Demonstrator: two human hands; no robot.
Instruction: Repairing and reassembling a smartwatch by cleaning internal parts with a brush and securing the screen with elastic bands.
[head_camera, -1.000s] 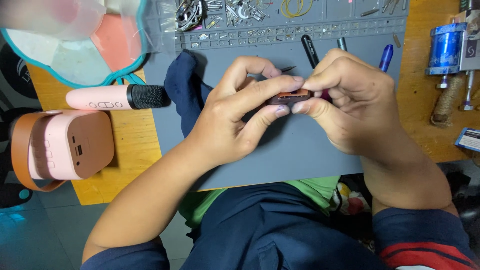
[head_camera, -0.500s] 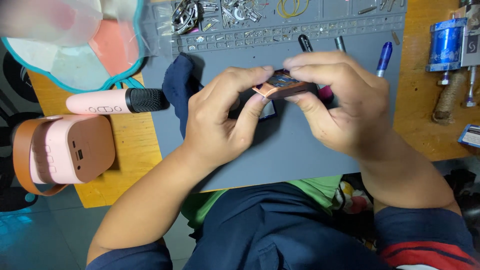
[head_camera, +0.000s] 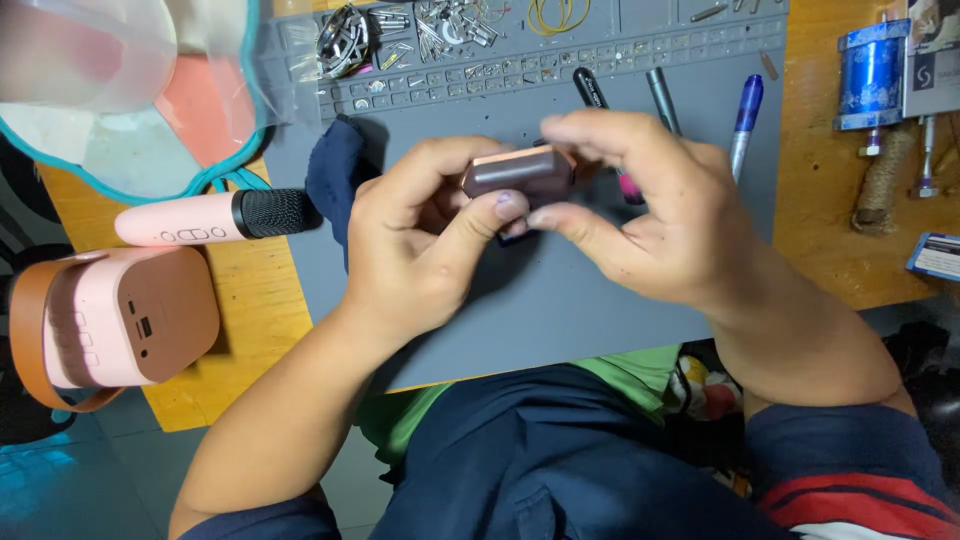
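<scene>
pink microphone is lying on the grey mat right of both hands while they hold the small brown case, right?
Not quite. In the head view the pink microphone lies on the wooden table, left of both hands, which hold the small brown case.

The small device held at the centre is dark brown with a copper-orange rim. The work mat is slate grey; the bench at 9 o'clock and 3 o'clock is orange-yellow wood. At 9 o'clock the microphone is pale pink with a black mesh head, and the speaker below it is pink with a brown face and tan strap. At 11 o'clock a dark navy cloth lies on the mat. At 1 o'clock stand a black pen, a grey pen and a blue pen. At 2 o'clock the cylinder is metallic blue. The fan at 10 o'clock is teal-edged with salmon and white inside.
</scene>
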